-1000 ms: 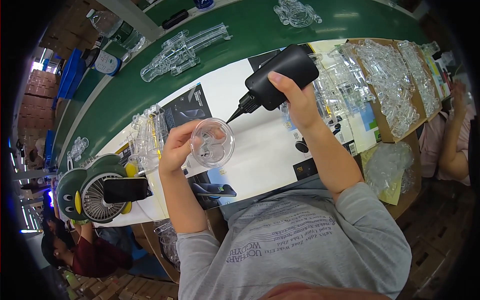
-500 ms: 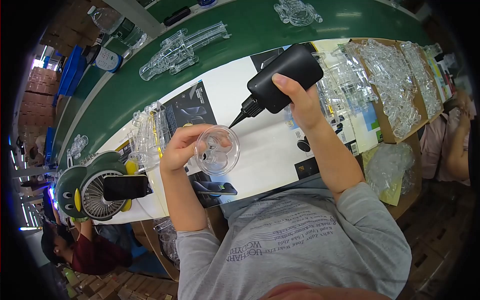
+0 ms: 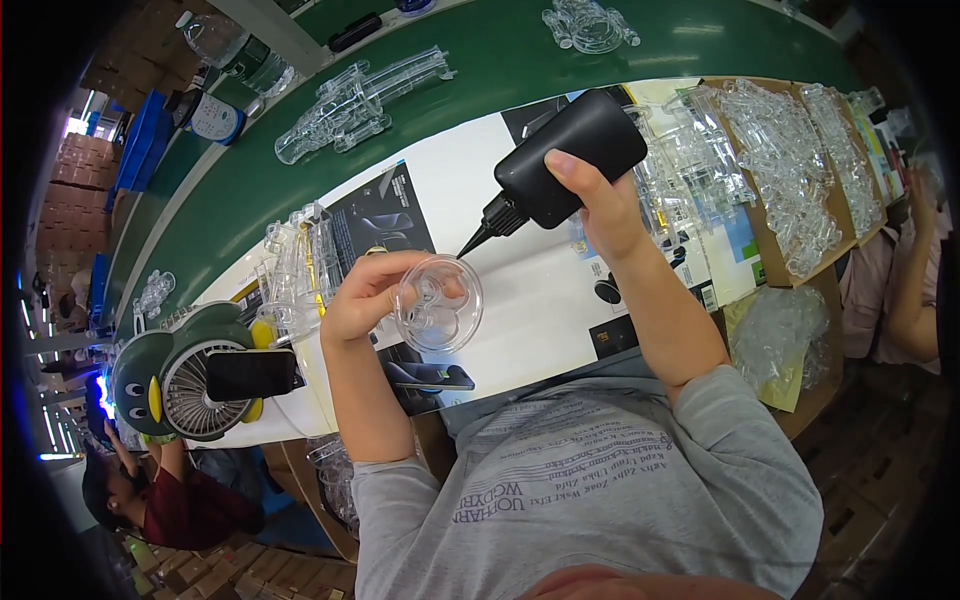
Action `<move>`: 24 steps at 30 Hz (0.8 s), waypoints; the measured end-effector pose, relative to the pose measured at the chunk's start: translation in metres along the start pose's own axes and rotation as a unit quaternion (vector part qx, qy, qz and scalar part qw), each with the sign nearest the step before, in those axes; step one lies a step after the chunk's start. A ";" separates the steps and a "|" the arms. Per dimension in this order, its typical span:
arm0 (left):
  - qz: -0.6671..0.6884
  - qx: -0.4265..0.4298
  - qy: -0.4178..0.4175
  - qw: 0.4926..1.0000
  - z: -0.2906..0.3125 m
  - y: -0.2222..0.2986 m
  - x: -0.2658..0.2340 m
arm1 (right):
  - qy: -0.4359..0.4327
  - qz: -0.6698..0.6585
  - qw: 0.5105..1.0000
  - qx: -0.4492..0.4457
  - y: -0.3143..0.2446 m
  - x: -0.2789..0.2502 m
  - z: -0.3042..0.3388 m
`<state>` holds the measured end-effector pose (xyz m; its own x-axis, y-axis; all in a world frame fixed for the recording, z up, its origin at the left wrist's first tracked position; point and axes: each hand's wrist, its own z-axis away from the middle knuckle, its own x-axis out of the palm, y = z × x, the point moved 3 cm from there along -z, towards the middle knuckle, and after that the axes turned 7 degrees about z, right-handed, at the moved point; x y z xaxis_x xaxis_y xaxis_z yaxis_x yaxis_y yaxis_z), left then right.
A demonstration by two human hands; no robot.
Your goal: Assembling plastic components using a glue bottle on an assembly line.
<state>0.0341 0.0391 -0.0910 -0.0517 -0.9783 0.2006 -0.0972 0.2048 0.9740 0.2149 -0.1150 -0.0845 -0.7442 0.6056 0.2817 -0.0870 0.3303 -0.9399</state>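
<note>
A clear round plastic piece with a wide rim and smaller circles inside is held in my left hand, its fingers closed on the far-left side. My right hand grips a black squeeze bottle, thumb on top, the bottle tilted down to the left. The pointed nozzle reaches the upper right rim of the clear piece; whether it touches cannot be made out, nor any liquid. Both hands are above white printed cardboard.
Boxes of clear plastic parts stand at the right. More clear parts lie on the green table. To the left are a penguin-shaped fan, a phone and a water bottle. Other people sit at both sides.
The clear piece has turned and shifted slightly right in my left hand. My right hand and the bottle have hardly moved. The clear parts on the green table slid slightly left.
</note>
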 end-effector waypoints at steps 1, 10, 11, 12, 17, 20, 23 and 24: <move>0.002 0.003 0.000 1.000 0.000 0.000 0.000 | -0.001 0.003 1.000 -0.004 0.000 0.000 0.000; 0.021 -0.016 -0.002 1.000 0.002 -0.002 -0.001 | -0.004 -0.001 1.000 0.004 -0.001 0.001 0.000; 0.021 -0.016 -0.001 1.000 0.003 -0.002 0.000 | -0.004 -0.002 1.000 0.005 -0.001 0.001 0.000; 0.031 -0.011 -0.004 0.999 0.003 -0.002 0.000 | -0.007 -0.001 1.000 0.005 0.000 0.002 0.000; 0.025 -0.019 -0.029 0.999 0.004 -0.002 -0.002 | -0.009 0.002 1.000 0.009 -0.002 0.002 0.001; 0.038 -0.031 -0.033 0.998 0.007 -0.008 -0.003 | -0.014 0.005 1.000 0.003 -0.001 0.002 0.002; 0.064 -0.034 -0.038 0.997 0.007 -0.010 -0.001 | -0.019 -0.005 1.000 0.020 -0.002 0.003 0.002; 0.072 -0.032 -0.044 0.996 0.006 -0.009 0.001 | -0.022 -0.004 1.000 0.015 -0.002 0.003 0.002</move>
<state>0.0287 0.0369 -0.0998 -0.1479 -0.9322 0.3304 -0.0197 0.3368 0.9414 0.2115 -0.1154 -0.0825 -0.7723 0.5698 0.2807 -0.1125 0.3121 -0.9434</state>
